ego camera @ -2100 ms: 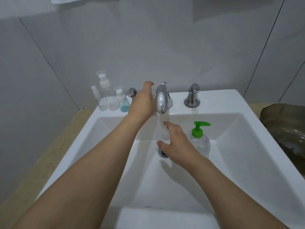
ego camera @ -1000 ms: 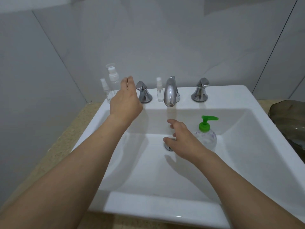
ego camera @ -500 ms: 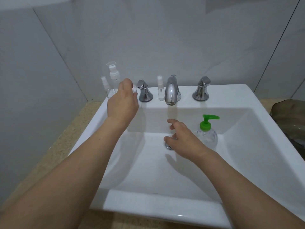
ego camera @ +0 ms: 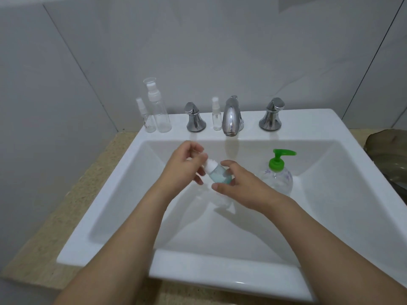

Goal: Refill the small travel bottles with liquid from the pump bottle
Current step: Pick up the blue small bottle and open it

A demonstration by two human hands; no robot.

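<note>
A small travel bottle (ego camera: 219,176) with blue liquid and a white top is held tilted over the middle of the sink basin. My left hand (ego camera: 184,168) pinches its white top. My right hand (ego camera: 239,186) grips its body from the right. The clear pump bottle (ego camera: 278,177) with a green pump head stands in the basin just right of my right hand. Three more travel bottles stand on the sink's back ledge: a thin spray bottle (ego camera: 145,116), a taller clear pump bottle (ego camera: 159,108), and a small spray bottle (ego camera: 216,114) beside the faucet.
A chrome faucet (ego camera: 231,116) and two chrome handles (ego camera: 195,117) (ego camera: 271,115) line the back ledge of the white sink (ego camera: 330,128). A beige counter (ego camera: 72,194) lies left of it. A dark bowl (ego camera: 392,155) sits at the right edge. Grey wall tiles stand behind.
My left hand took the blue-liquid bottle from the back ledge and brought it down over the basin. My right hand rose from the drain and gripped its body.
</note>
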